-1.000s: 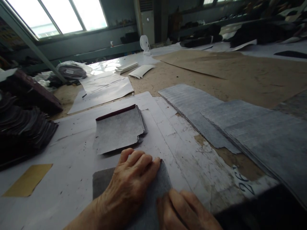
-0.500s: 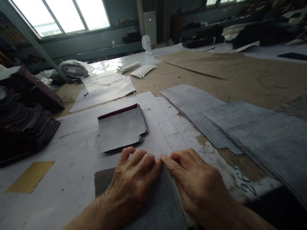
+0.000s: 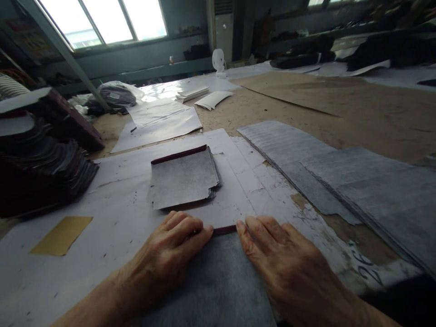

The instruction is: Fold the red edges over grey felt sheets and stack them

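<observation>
Left hand (image 3: pixel 170 254) laid palm down on a grey felt-like sheet (image 3: pixel 218 281), fingers (image 3: pixel 195 231) held close together and curled, tips pressed along the sheet's far edge. Right hand (image 3: pixel 289 268) laid flat on the same sheet, fingers (image 3: pixel 252 229) slightly spread, tips pressed at that same edge. Between the 2 sets of fingertips, a narrow dark-red strip (image 3: pixel 225 230) exposed along the far edge of the sheet, touched on both ends by the fingers; whether folded over or a separate layer, impossible to tell. Sheet spread under both palms, near edge out of view below.

Just beyond the fingertips, a stack of grey cut pieces (image 3: pixel 184 178) with a dark-red top edge, apart from the hands, resting on scuffed white paper (image 3: pixel 119 181). Left of the left fingers, a yellow-brown patch (image 3: pixel 61 235) flat on the paper. Farther left and beyond, a dark pile of layered pieces (image 3: pixel 41 172). Right of the right fingers, long grey sheets (image 3: pixel 340 177) overlapping across the brown tabletop (image 3: pixel 306 109). Well beyond the fingers, curled white sheets (image 3: pixel 214 99) and a small white fan (image 3: pixel 219 60) near the back wall.
</observation>
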A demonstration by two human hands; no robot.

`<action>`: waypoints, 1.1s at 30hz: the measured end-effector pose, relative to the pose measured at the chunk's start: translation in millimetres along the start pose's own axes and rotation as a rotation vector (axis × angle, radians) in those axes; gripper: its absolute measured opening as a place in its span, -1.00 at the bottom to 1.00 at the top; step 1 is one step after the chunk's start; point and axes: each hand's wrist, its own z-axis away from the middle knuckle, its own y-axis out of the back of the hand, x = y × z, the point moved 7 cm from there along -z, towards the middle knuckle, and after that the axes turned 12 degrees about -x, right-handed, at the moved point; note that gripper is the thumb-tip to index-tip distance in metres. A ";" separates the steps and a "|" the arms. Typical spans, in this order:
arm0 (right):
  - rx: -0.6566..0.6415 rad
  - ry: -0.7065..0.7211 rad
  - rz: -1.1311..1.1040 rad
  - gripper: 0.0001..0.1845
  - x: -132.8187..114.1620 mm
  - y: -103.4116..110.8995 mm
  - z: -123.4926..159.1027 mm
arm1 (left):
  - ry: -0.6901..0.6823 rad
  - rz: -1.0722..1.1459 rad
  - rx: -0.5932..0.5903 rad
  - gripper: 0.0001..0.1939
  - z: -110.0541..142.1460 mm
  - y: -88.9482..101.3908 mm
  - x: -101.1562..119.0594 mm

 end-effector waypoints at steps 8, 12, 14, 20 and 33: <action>-0.042 0.205 -0.087 -0.64 -13.5 0.0 -7.3 | -0.015 -0.100 -0.010 -0.75 -2.0 -5.8 2.9; -0.148 0.154 -0.331 -0.58 17.4 -3.5 -3.2 | 0.011 -0.082 0.010 -0.75 -2.5 -4.4 0.0; -0.170 0.037 -0.445 -0.63 41.4 -3.4 -0.6 | 0.015 -0.067 0.010 -0.75 -2.2 -3.9 -1.0; 0.041 -0.126 -0.358 -0.73 40.4 14.0 -17.8 | 0.005 -0.067 0.015 -0.76 -3.1 -3.6 0.0; 0.010 0.195 -0.190 -0.66 -19.2 -1.3 -35.1 | 0.018 0.114 0.021 -0.66 32.2 16.6 -21.8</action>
